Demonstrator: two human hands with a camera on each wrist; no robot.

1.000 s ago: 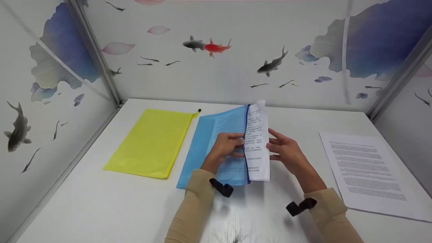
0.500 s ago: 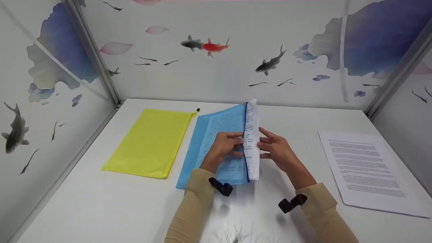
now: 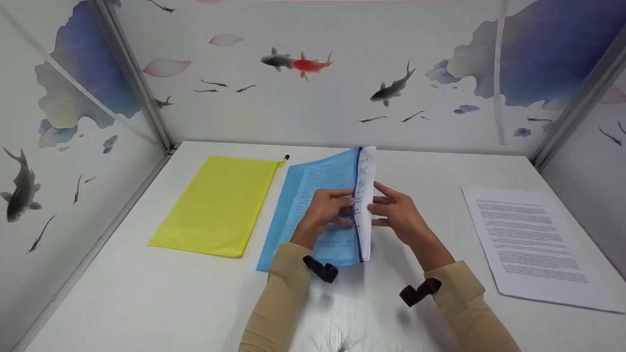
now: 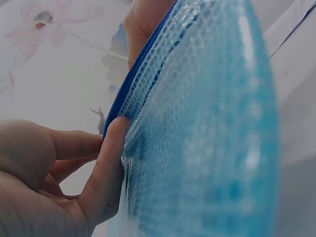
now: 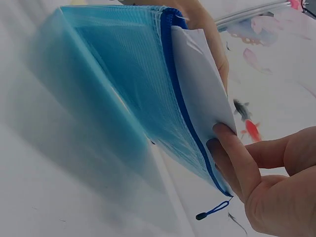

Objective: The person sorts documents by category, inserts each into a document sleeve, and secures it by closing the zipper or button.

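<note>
A blue mesh zip pouch (image 3: 332, 171) stands tilted up off the table, its dark blue zip edge to the right. Printed sheets of paper (image 3: 364, 195) sit mostly inside it, with a narrow strip sticking out past the zip. My left hand (image 3: 324, 210) pinches the pouch at the zip edge; in the left wrist view thumb and fingers lie on opposite sides of the zip (image 4: 140, 61). With its fingertips on the outer edge of the paper, my right hand (image 3: 398, 212) holds the sheets. The zip pull (image 5: 212, 211) dangles from the pouch's end in the right wrist view.
A yellow zip pouch (image 3: 215, 205) lies flat to the left, its pull at the far right corner. On the right lies a stack of printed paper (image 3: 533, 244). White walls with painted fish (image 3: 313, 65) bound the white table (image 3: 161, 303) at the back and sides.
My right hand has moved left, and the sheets have slid deeper into the blue pouch. The strip of paper showing past the zip is narrower. My left hand has kept its grip.
</note>
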